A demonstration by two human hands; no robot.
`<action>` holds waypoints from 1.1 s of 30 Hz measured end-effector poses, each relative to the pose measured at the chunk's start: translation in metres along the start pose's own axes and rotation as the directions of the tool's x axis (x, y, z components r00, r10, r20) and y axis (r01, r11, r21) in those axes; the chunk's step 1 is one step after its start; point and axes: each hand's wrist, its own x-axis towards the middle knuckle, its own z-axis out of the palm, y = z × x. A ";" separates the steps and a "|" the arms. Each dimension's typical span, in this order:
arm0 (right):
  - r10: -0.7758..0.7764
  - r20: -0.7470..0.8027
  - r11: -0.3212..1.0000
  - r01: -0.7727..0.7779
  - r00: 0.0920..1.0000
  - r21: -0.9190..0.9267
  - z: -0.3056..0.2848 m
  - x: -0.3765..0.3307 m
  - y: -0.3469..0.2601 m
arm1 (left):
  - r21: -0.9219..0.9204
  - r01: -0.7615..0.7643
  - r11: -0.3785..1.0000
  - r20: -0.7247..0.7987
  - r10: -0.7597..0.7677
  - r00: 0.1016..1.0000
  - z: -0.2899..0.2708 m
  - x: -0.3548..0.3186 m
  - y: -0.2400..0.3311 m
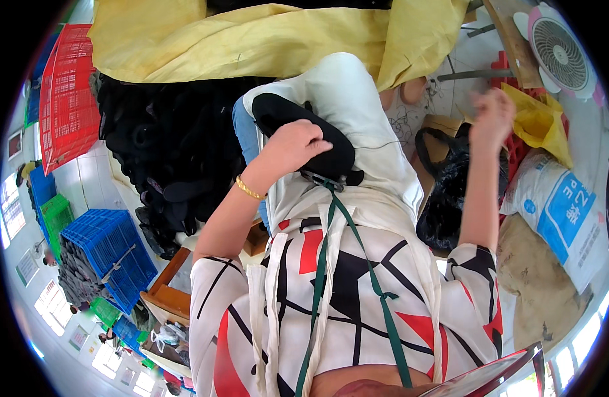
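A black, sole-shaped cloth piece [337,151], like a shoe part, lies across my lap on a white apron [357,86]. My left hand [296,144], a gold bracelet at its wrist, grips the piece from above, thumb and forefinger drawn together. Off to the right, my right hand [492,119] is raised and blurred, its fingers looking curled in. A thin dark thread [384,145] runs from the black piece toward that side. Whatever the right fingers hold is too small to make out. Green cords [341,205] hang down my front to a dark metal item by the piece.
Many similar black pieces [169,145] are heaped on my left. Yellow cloth [251,46] spans the far side. A black plastic bag [450,192], white sack [553,212] and pink-rimmed fan [559,49] stand right. Red [66,99] and blue crates [116,255] are left.
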 end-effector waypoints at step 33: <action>-0.012 0.917 0.483 0.805 0.400 -0.345 0.103 -0.167 0.024 | -0.401 0.001 0.916 -0.238 -0.105 0.966 0.035 -0.015 -0.001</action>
